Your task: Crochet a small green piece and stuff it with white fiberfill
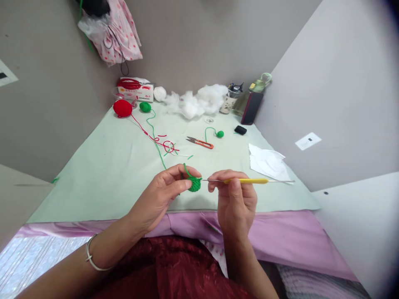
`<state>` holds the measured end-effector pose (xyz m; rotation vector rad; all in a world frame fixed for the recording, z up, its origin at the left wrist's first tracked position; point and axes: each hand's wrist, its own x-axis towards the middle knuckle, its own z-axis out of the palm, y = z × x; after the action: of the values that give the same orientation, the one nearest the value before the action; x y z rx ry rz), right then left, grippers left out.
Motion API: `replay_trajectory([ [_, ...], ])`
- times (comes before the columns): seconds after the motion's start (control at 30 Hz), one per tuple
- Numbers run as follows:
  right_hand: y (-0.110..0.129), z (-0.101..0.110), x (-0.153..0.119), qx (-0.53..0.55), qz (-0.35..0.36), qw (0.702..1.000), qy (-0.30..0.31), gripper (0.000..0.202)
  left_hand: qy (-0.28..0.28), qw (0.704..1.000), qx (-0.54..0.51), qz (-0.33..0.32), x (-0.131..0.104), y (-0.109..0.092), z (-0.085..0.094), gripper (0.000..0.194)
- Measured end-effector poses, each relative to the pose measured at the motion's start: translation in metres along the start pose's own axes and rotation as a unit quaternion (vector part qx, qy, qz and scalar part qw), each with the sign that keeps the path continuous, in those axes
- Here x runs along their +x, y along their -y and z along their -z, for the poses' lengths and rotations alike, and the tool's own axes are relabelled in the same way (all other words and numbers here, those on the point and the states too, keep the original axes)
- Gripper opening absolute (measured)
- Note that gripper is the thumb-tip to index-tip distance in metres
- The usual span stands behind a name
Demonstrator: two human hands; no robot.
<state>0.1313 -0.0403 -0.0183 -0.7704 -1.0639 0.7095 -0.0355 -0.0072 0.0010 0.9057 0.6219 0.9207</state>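
A small green crocheted piece (195, 184) is pinched between the thumb and fingers of my left hand (168, 187). Green yarn (158, 150) runs from my left hand back to a green yarn ball (145, 107). My right hand (235, 199) is closed on a crochet hook with a yellow handle (249, 181), held level. The hook's thin metal tip points left and reaches the right edge of the green piece. Beyond my hands lie orange-handled snips (202, 143) and a small green crocheted ball (220, 134) with a yarn tail.
On the pale green tabletop (93, 178) are a red yarn ball (122, 108), yarn scraps (168, 147), white stuffing (199, 101), a black case (240, 130) and white paper (268, 162). A bottle (257, 85), phone (252, 109) and pen cup (229, 101) stand back right.
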Motion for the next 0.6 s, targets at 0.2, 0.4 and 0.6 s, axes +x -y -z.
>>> replay_trajectory([
  [0.2,-0.0010,0.0008,-0.0003,-0.015,-0.001,1.000,-0.007,0.023,-0.002,1.000,0.004,0.000,0.0004,-0.0003,0.0000,0.013],
  [0.4,0.0005,0.0008,-0.0008,-0.020,0.005,1.000,-0.005,0.022,-0.002,1.000,0.008,-0.005,0.0006,-0.0010,-0.0007,0.012],
  [0.6,-0.0001,0.0004,-0.0016,-0.036,0.015,0.999,0.000,0.022,0.002,0.999,0.028,-0.018,0.0012,0.0001,-0.0006,0.013],
])
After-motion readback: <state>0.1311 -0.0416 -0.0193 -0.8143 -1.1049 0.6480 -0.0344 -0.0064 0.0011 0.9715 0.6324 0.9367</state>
